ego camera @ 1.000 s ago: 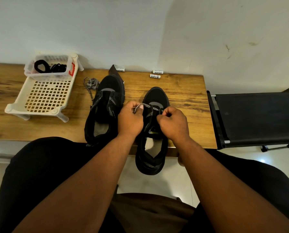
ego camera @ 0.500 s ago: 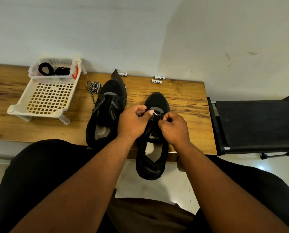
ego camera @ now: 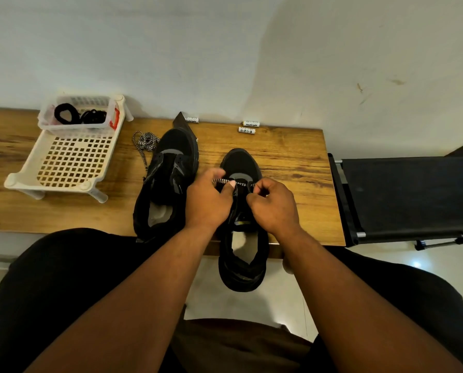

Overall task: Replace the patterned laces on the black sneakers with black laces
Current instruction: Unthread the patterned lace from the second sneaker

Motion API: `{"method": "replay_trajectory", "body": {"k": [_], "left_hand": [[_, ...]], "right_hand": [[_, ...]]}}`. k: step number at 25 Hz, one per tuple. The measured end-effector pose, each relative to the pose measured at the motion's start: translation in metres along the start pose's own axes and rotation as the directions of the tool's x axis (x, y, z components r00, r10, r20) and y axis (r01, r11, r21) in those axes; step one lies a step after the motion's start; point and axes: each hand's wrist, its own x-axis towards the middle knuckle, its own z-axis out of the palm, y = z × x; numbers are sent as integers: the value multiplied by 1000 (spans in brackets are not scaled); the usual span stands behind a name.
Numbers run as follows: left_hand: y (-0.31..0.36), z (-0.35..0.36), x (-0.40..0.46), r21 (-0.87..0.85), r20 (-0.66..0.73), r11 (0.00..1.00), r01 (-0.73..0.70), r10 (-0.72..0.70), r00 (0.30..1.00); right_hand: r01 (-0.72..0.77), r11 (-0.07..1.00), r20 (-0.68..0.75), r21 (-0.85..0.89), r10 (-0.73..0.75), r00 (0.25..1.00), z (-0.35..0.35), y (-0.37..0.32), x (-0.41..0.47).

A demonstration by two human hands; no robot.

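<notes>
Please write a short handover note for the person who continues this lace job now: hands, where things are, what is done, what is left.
Left hand and right hand: each has a grip on the patterned lace stretched across the right sneaker, near its toe.
Left sneaker: no lace showing; a pulled-out patterned lace pile lies beside its toe on the table.
Black laces: in the small bin on the white rack.
Done: left sneaker unlaced.
Left: finish pulling out this lace, then thread black laces into both sneakers.

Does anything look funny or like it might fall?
Yes: the right sneaker sticks out past the table edge, heel hanging over the floor. Both hands hold its patterned lace, so it probably won't fall.
</notes>
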Motion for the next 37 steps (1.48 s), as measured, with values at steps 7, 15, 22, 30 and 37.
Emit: {"method": "replay_trajectory", "body": {"k": [7,15,22,30,37], "left_hand": [[11,-5,-8,-316,43,906,282,-284,958],[-7,-5,-13,287,27,952,-107,103,994],[-1,-7,-6,150,105,988,-38,22,994],[9,-11,-1,-363,160,871,331,-292,943],[-5,-4,-10,283,109,955,-87,58,992]], "right_hand": [[-40,999,-25,8,40,999,0,1,2],[-48,999,-30,14,49,998,0,0,2],[-68,998,-27,9,68,997,0,0,3],[-91,994,-15,54,92,996,-3,2,4],[-22,1000,3,-5,22,1000,-4,0,2]]}}
